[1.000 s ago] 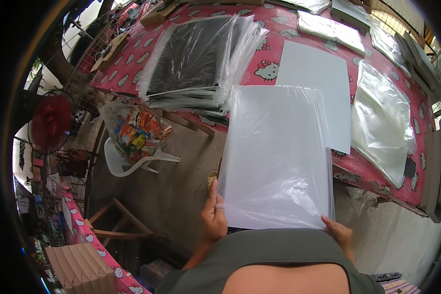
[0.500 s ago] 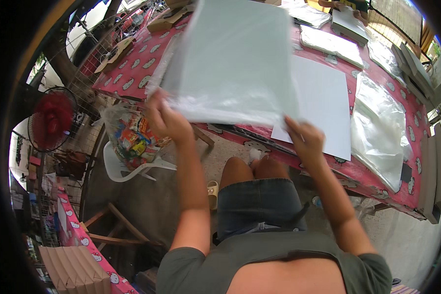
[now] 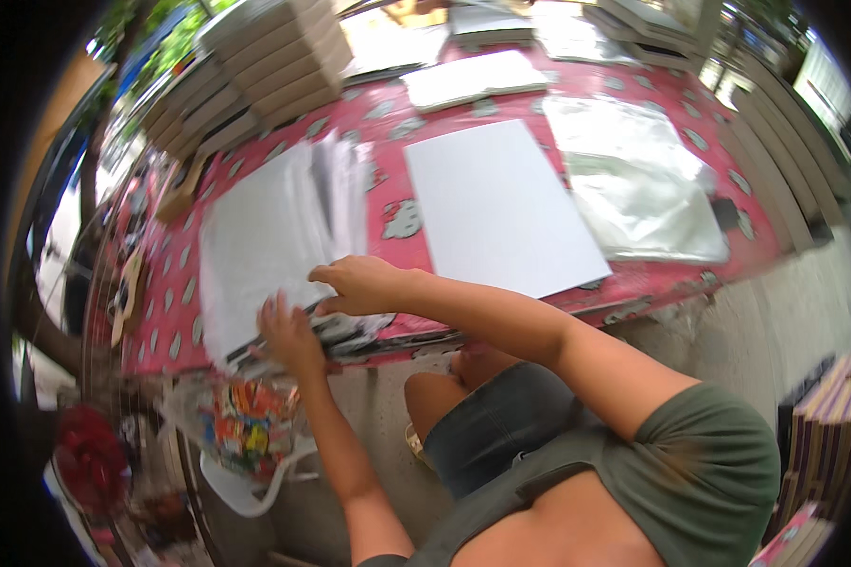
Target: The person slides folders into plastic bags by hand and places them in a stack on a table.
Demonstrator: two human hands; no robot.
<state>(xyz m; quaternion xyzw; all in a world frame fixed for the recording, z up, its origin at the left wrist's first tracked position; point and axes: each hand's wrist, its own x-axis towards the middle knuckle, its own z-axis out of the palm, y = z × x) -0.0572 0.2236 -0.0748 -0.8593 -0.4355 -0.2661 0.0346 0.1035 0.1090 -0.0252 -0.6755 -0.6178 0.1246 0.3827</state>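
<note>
A pile of flat sheets in clear plastic sleeves [image 3: 260,227] lies on the left part of the table, its edges uneven on the right and near sides. Over its near edge is my left hand [image 3: 291,338], fingers spread, somewhat blurred. My right hand [image 3: 364,285] reaches across to the pile's near right part, thumb and fingers apart, with nothing seen in it. Right of the pile lies a smooth white stack of large sheets [image 3: 501,213]. Beyond that, clear plastic sleeves [image 3: 638,189] are heaped flat.
A pink patterned cloth covers the table [image 3: 402,317]. Tall piles of grey-beige boards [image 3: 274,66] stand at the far left, and a white packet [image 3: 477,80] lies at the back. Below the left edge are a bag of colourful wrappers [image 3: 251,425] on a white chair and a red fan [image 3: 90,458].
Both hands held a sleeved sheet up; now it is out of them, apparently on the left pile. My right hand has crossed leftward. The view has shifted, showing more boards.
</note>
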